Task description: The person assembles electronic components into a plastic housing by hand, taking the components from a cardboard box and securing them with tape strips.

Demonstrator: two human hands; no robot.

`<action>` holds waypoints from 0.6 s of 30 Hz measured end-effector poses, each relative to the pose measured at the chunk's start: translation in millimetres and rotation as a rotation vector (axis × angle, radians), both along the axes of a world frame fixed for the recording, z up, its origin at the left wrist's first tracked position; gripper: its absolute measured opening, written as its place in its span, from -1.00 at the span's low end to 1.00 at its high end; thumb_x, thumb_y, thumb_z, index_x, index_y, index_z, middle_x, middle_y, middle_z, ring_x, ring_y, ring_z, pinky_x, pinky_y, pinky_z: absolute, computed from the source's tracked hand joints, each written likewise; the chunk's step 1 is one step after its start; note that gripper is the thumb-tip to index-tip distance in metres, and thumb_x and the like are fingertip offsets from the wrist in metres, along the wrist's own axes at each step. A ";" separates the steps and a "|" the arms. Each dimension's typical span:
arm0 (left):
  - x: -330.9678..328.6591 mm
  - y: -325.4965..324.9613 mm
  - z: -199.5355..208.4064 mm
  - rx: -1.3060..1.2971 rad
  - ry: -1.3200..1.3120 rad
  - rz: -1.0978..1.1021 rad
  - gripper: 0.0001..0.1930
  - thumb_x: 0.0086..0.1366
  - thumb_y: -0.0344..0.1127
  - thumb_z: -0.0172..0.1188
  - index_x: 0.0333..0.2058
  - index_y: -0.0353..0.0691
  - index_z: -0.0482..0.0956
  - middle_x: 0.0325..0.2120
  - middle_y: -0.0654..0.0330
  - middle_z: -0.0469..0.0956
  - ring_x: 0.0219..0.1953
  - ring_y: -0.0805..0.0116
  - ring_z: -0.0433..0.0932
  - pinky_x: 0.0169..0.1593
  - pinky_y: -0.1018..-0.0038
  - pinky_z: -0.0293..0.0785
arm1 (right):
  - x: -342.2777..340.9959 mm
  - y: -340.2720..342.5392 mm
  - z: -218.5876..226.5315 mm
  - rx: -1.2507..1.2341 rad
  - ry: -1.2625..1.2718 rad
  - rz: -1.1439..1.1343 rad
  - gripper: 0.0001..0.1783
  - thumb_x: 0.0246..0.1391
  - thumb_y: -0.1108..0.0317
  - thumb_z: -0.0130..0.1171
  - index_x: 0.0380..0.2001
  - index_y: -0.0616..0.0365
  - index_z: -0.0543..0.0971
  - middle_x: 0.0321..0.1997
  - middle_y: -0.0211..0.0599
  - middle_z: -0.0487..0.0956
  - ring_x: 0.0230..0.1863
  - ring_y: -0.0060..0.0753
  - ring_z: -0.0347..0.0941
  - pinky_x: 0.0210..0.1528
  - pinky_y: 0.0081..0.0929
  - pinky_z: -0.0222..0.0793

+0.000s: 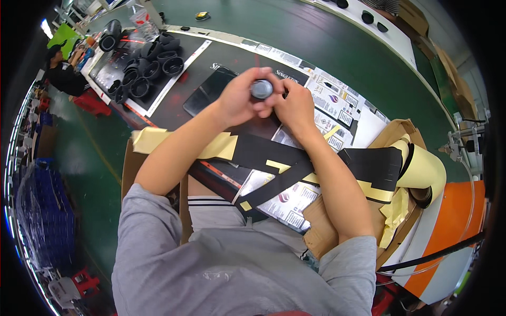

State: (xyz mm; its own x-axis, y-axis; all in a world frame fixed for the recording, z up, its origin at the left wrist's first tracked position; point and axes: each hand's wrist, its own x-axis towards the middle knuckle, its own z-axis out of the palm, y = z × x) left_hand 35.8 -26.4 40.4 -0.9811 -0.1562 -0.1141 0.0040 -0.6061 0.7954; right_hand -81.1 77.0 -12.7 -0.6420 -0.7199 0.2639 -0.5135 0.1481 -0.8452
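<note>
My left hand [242, 98] is closed around a small round grey piece [261, 89], its smooth end facing up. Close against it, my right hand [296, 108] has its fingers curled, with a bit of something dark at the fingertips that I cannot make out. Both hands are above the table, just past a dark glossy flat panel [208, 94]. Under my forearms lies a black strip [263, 154] with pale yellow backing. A narrower black strip [279, 184] crosses it at a slant.
A cluster of black cup-shaped parts [150, 68] stands at the far left, near a clear plastic bottle [141, 21]. On the right, a cardboard box [396, 129] holds a yellow-backed roll [428, 171]. Printed sheets [337, 100] cover the table's right part. A person [63, 71] sits far left.
</note>
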 end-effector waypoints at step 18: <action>4.0 -14.5 -26.2 -0.066 0.009 0.278 -0.57 0.45 0.06 -0.13 -0.14 -0.21 0.50 -0.36 0.30 0.49 -0.47 0.60 0.39 -0.45 0.62 0.33 | 13.4 -6.2 15.2 -0.414 0.726 0.093 -0.57 -0.24 0.36 0.39 -0.20 0.19 0.58 -0.23 -0.31 0.56 -0.25 -0.22 0.46 -0.23 -0.31 0.32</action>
